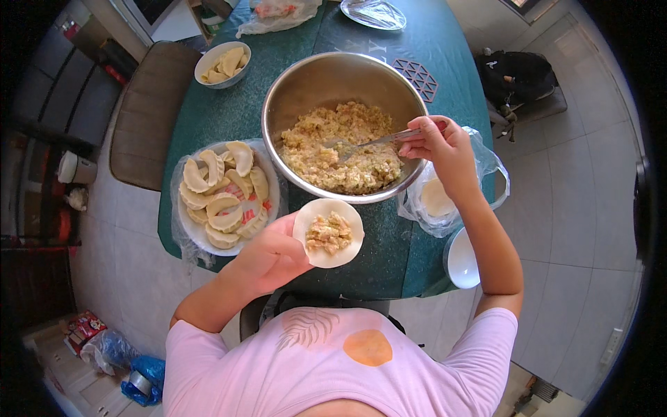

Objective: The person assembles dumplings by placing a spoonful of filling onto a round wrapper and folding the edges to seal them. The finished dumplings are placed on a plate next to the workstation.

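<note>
My left hand (278,251) holds a round dumpling wrapper (349,249) by its left edge. A small mound of filling (328,233) lies in the middle of that wrapper. My right hand (439,147) is closed around the handle of a metal utensil (385,138). Its head rests in the meat-and-vegetable filling (333,125), so I cannot tell whether it is a fork or a spoon. A large steel bowl (306,73) contains this filling. Left of the bowl, folded dumplings (224,213) sit on a plate lined with plastic (187,240).
On the right of the green-covered table (368,257), a plastic bag (445,226) holds more round wrappers (436,197), beside a white bowl (461,258). Further back are a bowl of dumplings (224,66), a lattice trivet (417,78) and a covered plate (375,14). A chair (149,115) stands left.
</note>
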Available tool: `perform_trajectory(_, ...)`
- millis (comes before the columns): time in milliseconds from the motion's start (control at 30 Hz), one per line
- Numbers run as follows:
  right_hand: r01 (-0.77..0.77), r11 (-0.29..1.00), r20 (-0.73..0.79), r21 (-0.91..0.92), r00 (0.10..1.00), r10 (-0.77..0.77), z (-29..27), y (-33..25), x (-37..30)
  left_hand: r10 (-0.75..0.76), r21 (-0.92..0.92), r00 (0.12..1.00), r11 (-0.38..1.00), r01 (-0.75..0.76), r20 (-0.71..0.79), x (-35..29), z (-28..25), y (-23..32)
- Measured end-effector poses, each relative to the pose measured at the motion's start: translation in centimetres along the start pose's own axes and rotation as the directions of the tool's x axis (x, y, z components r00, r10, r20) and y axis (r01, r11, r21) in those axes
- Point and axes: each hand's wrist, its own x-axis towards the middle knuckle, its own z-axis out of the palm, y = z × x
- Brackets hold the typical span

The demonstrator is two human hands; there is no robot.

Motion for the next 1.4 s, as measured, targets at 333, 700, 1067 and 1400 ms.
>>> perform_trajectory(333, 0.069, 0.997, -0.108, 0.024, 0.992, -0.066, -3.4, -1.6, -0.8, 0.067, 0.003, 0.997, 0.998, -0.067, 0.025, 1.1, 0.0, 1.8)
perform_trajectory(700, 0.678, 0.669, 0.285, -0.303, 0.735, -0.615, -2.3, -5.4, -9.6, 0.139, -0.128, 0.982, 0.984, -0.122, 0.131, 3.8, 0.7, 4.0)
perform_trajectory(1067, 0.934, 0.177, 0.635, -0.310, 0.341, -0.693, -1.9, -5.0, -11.2, 0.197, -0.026, 0.967, 0.980, -0.195, 0.163, 4.6, -0.2, 4.1)
perform_trajectory(1400, 0.824, 0.212, 0.655, -0.526, 0.551, -0.518, -1.6, -0.5, -7.4, 0.166, 0.150, 0.985, 0.974, -0.172, 0.050, 2.0, 0.2, 2.5)
